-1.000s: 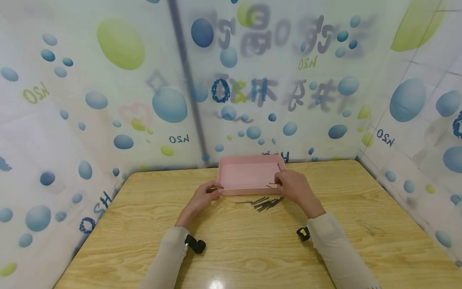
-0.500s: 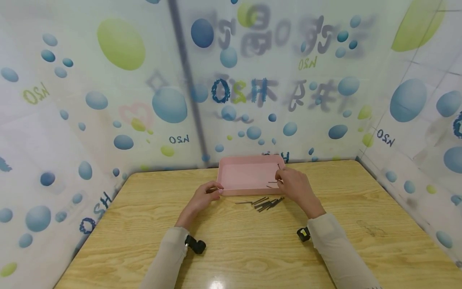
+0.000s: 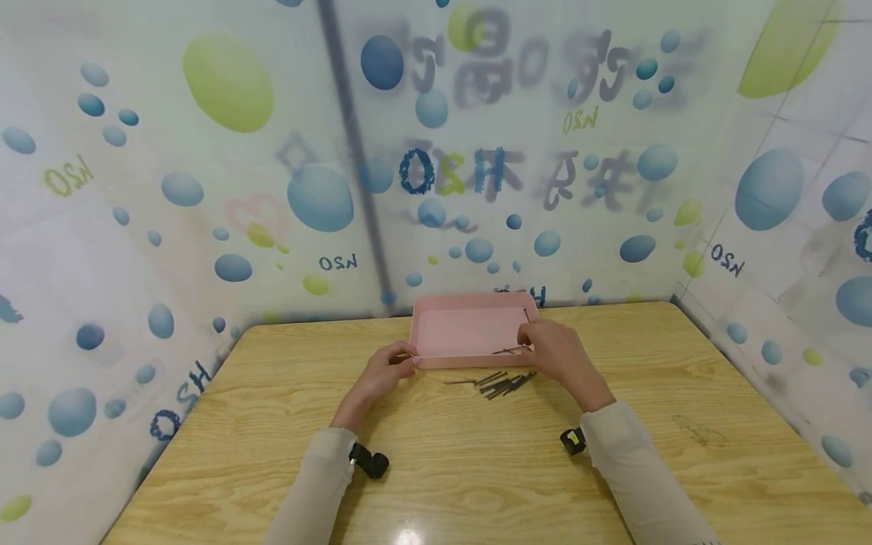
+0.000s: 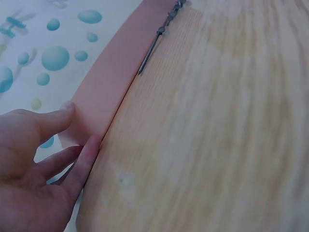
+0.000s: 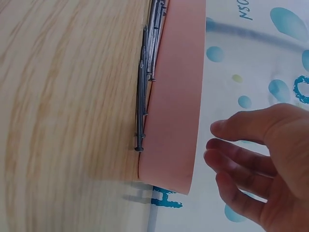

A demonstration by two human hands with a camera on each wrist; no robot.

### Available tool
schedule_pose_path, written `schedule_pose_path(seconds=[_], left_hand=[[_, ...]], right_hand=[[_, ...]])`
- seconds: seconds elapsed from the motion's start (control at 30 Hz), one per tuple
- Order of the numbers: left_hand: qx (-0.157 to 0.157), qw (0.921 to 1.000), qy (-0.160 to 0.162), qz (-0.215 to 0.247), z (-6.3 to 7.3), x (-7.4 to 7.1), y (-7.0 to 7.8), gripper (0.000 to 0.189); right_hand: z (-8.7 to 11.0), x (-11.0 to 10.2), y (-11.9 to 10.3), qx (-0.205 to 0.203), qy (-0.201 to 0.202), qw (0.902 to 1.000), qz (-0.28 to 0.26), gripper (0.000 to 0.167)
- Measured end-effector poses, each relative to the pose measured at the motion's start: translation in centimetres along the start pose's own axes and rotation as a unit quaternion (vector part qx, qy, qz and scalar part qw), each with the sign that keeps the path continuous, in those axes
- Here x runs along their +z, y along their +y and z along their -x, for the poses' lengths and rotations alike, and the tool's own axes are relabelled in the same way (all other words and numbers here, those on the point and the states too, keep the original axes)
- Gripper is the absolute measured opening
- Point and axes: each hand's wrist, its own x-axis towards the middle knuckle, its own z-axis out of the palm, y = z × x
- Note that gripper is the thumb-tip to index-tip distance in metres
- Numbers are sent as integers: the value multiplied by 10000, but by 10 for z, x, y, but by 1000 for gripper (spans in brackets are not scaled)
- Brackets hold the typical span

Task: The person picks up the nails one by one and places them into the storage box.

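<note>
Where the one pink tray sits on the table, two hands attend it: the left hand grips its near left corner between thumb and fingers, and the right hand is over its right end. The right hand's fingers are loosely bent; in the right wrist view a gap shows between thumb and fingertips, with nothing seen pinched there. Within the tray, one nail lies toward the far right corner, and what look like two crossing nails lie by the near wall, just left of the right fingertips. Just in front of the tray, right of its middle, is one pile of dark nails, roughly ten; a single nail points out at the pile's left end.

The wooden table spreads out around the tray, and behind it rises a patterned sheet with blue and green spots. Nearer the person than the tray are two pale sleeves, each with a black device at the wrist.

Overlap makes the pile hard to count exactly. The right hand covers part of the tray's right end, the tray's wall hides its inside from both wrist views, and the sleeves are cut off below.
</note>
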Motion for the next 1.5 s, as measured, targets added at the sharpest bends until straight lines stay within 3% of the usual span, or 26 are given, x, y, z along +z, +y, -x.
schedule_pose_path(seconds=[0.3, 0.57, 1.0, 1.5], left_hand=[[27, 9997, 199, 125, -2, 1, -2, 10], [35, 9994, 320, 82, -3, 3, 0, 9], [105, 9994, 276, 165, -2, 2, -1, 13], [28, 9997, 199, 144, -1, 1, -1, 18]], right_hand=[[-3, -5, -3, -298, -640, 9973, -204, 5], [-4, -5, -5, -367, -1435, 9886, -284, 6], [0, -2, -5, -239, -1739, 9826, -606, 10], [2, 1, -6, 34, -2051, 9774, -518, 18]])
